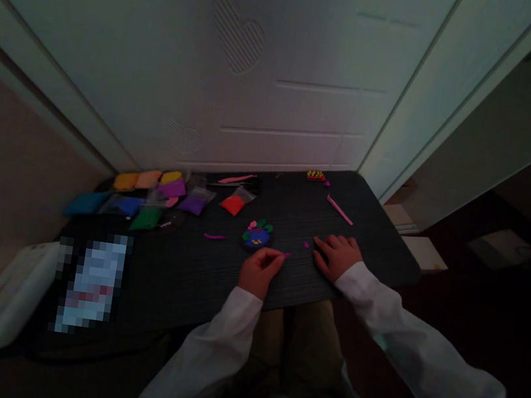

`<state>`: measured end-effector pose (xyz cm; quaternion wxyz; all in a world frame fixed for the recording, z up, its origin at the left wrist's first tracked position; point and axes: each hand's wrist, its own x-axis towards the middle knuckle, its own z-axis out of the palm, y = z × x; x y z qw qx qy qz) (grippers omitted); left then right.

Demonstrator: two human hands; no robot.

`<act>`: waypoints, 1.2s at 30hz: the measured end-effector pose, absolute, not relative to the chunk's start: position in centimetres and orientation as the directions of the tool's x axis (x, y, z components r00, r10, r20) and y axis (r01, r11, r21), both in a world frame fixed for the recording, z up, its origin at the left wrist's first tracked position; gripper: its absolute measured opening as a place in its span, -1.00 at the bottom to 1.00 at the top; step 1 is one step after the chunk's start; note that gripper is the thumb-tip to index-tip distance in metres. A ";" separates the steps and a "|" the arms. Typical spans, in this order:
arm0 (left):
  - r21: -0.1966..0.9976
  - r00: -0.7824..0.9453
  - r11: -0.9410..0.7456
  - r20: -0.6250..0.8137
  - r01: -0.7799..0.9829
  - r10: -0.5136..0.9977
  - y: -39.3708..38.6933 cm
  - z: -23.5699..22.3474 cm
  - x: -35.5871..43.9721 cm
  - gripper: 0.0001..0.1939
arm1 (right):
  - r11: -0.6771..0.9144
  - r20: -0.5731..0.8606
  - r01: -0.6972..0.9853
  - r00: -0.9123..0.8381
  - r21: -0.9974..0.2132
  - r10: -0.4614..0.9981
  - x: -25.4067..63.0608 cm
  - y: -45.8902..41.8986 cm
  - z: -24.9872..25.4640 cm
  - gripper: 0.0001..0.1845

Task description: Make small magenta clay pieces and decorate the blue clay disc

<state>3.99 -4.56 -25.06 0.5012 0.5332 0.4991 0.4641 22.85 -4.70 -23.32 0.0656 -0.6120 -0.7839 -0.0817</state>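
My left hand (259, 273) is closed in a pinch at the table's front edge. A thin strip of purple modelling clay (287, 255) sticks out from its fingertips. My right hand (339, 257) rests on the tabletop with its fingers apart, holding nothing that I can see. Just left of its fingertips lies a small purple clay bit (306, 245). Beyond my left hand sits a round dark piece (257, 236) decorated with blue, green, pink and yellow clay. A longer purple clay strip (214, 237) lies to the left of it.
Bags of coloured clay, including a red one (234, 204) and a green one (146, 218), spread over the dark table's (175, 278) left side. Pink tweezers (340, 210) lie at the right. A small yellow-and-red patterned piece (315, 176) sits by the white panel behind.
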 end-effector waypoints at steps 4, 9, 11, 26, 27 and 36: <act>0.998 0.061 0.026 -0.029 0.050 0.998 -4.6 -25.0 4.1 -0.82 | 0.238 0.202 0.969 -0.246 0.062 0.948 22.8 -4.6 -23.3 -0.58; 0.999 0.051 0.029 -0.031 0.045 0.998 -4.7 -24.7 4.2 -0.83 | 0.250 0.199 0.967 -0.256 0.059 0.946 22.8 -4.4 -23.3 -0.59; 0.998 0.047 0.035 -0.037 0.043 0.998 -4.7 -24.6 4.3 -0.83 | 0.245 0.199 0.968 -0.251 0.059 0.947 22.8 -4.3 -23.3 -0.59; 0.994 0.037 0.002 -0.006 0.106 0.999 -4.5 -25.2 4.0 -0.82 | 0.267 0.177 0.960 -0.278 0.082 0.944 23.1 -4.7 -23.2 -0.57; 0.995 0.037 0.009 -0.013 0.100 0.999 -4.6 -25.0 4.1 -0.83 | 0.265 0.173 0.961 -0.275 0.082 0.946 23.1 -4.7 -23.1 -0.57; 0.997 0.027 0.039 -0.040 0.063 0.999 -4.8 -24.2 4.2 -0.83 | 0.242 0.170 0.970 -0.242 0.021 0.955 23.3 -4.7 -23.6 -0.59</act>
